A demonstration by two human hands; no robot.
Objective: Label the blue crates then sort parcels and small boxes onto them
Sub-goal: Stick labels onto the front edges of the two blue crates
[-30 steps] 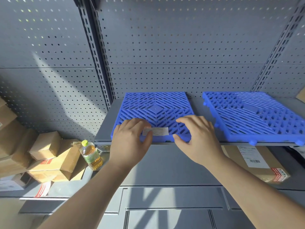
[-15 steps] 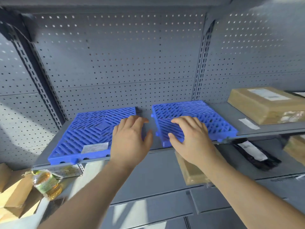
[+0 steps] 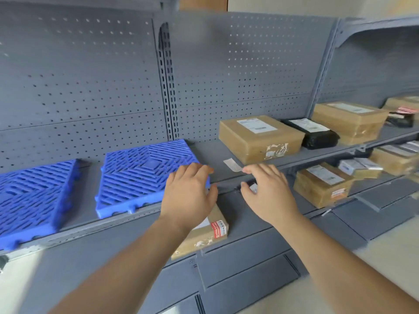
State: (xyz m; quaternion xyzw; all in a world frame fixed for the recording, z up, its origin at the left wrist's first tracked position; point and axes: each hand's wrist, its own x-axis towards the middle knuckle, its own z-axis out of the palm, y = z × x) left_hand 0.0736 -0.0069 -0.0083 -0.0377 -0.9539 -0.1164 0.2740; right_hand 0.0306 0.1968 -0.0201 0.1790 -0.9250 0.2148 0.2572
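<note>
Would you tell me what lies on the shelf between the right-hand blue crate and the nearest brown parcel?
Head view: only a white label on bare shelf.

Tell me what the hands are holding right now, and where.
Nothing. The left hand and right hand are both open, the right reaching toward the white label.

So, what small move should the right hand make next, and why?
Probably pinch up the white label strip lying loose on the shelf. The right hand is open with fingertips almost touching it, and the nearer blue crate shows no label from here.
</note>
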